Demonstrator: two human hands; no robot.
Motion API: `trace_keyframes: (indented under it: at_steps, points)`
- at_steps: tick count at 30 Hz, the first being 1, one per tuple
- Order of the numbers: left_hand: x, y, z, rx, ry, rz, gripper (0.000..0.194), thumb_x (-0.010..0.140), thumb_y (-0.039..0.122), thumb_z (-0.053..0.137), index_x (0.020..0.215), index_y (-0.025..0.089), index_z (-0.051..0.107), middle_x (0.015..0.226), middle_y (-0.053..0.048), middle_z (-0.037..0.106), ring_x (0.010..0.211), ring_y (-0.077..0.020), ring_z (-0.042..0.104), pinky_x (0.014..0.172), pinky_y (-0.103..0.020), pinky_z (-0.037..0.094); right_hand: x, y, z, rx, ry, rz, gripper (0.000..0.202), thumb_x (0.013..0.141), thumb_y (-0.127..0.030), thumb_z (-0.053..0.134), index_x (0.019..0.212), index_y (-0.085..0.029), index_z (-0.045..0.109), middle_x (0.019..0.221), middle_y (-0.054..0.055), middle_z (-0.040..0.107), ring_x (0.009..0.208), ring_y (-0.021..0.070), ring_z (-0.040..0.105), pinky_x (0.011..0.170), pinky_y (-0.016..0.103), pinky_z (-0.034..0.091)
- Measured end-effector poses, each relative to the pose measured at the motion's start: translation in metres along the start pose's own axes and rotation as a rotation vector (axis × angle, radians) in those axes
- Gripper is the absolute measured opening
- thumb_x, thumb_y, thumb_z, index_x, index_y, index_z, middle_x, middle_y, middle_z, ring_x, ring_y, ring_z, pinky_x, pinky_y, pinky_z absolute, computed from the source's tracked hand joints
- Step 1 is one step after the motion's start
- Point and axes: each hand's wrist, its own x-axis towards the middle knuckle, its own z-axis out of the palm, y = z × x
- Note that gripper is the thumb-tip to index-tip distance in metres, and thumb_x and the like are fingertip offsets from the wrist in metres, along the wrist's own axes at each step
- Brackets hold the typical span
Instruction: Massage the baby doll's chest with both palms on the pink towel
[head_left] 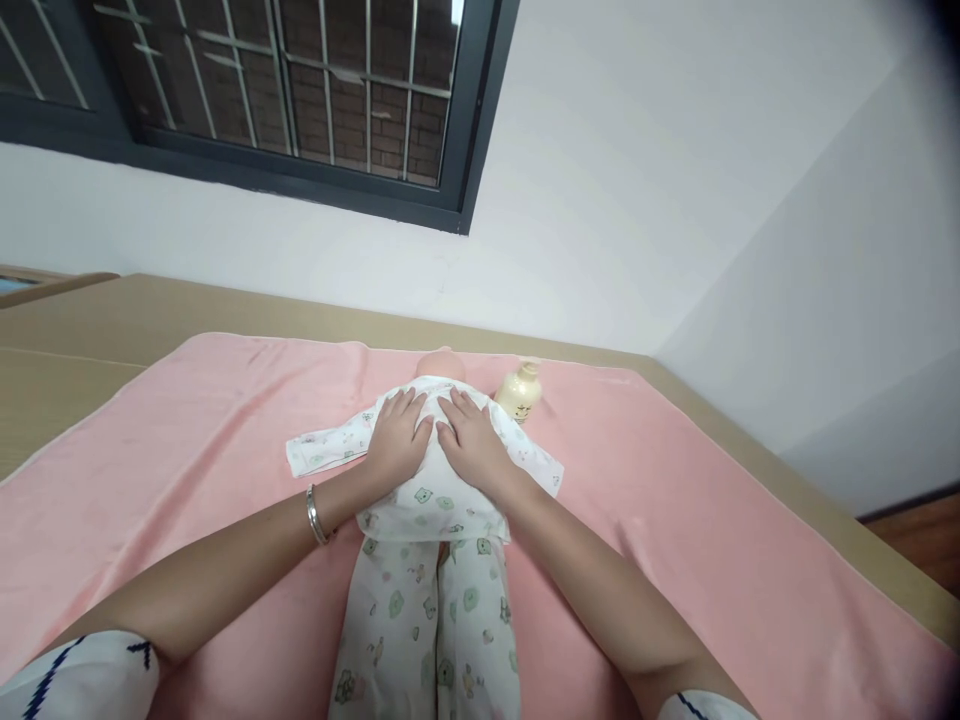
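Lying palms down on the upper body of a doll (441,364), the person's left hand (397,436) and right hand (474,440) are close together, fingers extended and clutching nothing — just flat against its printed white top (429,508). From where I stand, the doll is stretched out on a pink blanket (225,440), its round head toward the wall (585,210) and its patterned trousers (397,620) toward the person. A cream-coloured bottle (519,392) is just beside the shoulder on the right hand's side — near that hand, though not touching it. A silver bangle (313,515) circles the left wrist, and a barred window (300,90) is set in the wall above.
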Motion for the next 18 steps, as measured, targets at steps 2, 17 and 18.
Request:
trace_keyframes:
  at_steps: [2, 17, 18]
  points:
    - [0.0, 0.003, -0.003, -0.028, -0.002, 0.008, 0.051, 0.097, 0.032, 0.036, 0.138, 0.009, 0.055, 0.152, -0.019, 0.048, 0.146, -0.0312, 0.037, 0.123, -0.05, 0.026, -0.003, -0.006, -0.004, -0.035, -0.027, 0.025, 0.052, 0.105, -0.033, 0.032, 0.152, -0.014, 0.04, 0.163, 0.017, 0.027, 0.152, 0.0336, 0.021, 0.119, 0.063, 0.02]
    - [0.051, 0.103, -0.052, -1.49, -0.199, -0.578, 0.061, 0.094, 0.048, 0.039, 0.136, 0.006, 0.054, 0.148, -0.022, 0.051, 0.138, -0.0273, 0.051, 0.116, -0.037, 0.04, -0.024, -0.001, -0.111, 0.042, 0.212, 0.115, 0.054, 0.098, -0.026, 0.039, 0.148, -0.006, 0.045, 0.153, 0.019, 0.045, 0.144, 0.0299, 0.041, 0.117, 0.045, 0.036]
    - [0.059, 0.109, -0.053, -1.589, -0.268, -0.641, 0.067, 0.094, 0.051, 0.036, 0.142, 0.004, 0.048, 0.15, -0.024, 0.048, 0.138, -0.028, 0.05, 0.115, -0.037, 0.042, -0.019, 0.008, -0.113, 0.04, 0.28, 0.148, 0.057, 0.097, -0.024, 0.038, 0.151, -0.003, 0.04, 0.157, 0.019, 0.038, 0.148, 0.0293, 0.035, 0.12, 0.045, 0.032]
